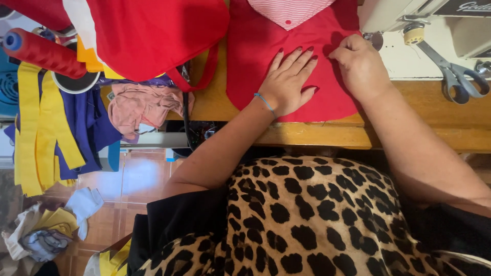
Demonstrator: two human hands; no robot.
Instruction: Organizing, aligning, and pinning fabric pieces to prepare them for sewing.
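A red fabric piece (258, 48) lies flat on the wooden sewing table (409, 130). My left hand (286, 82) rests palm down on it with the fingers spread, pressing the cloth. My right hand (360, 64) sits beside it at the cloth's right edge, fingers curled and pinching the fabric close to the white sewing machine (388, 15). A red-and-white striped piece (289, 10) overlaps the top of the red cloth.
Grey-handled scissors (458, 79) lie on the machine bed at the right. More red cloth (153, 36), a red thread cone (43, 51), yellow strips (36, 133), blue fabric (94, 122) and a pink scrap (140, 105) pile up at the left. Fabric scraps (48, 225) lie on the tiled floor.
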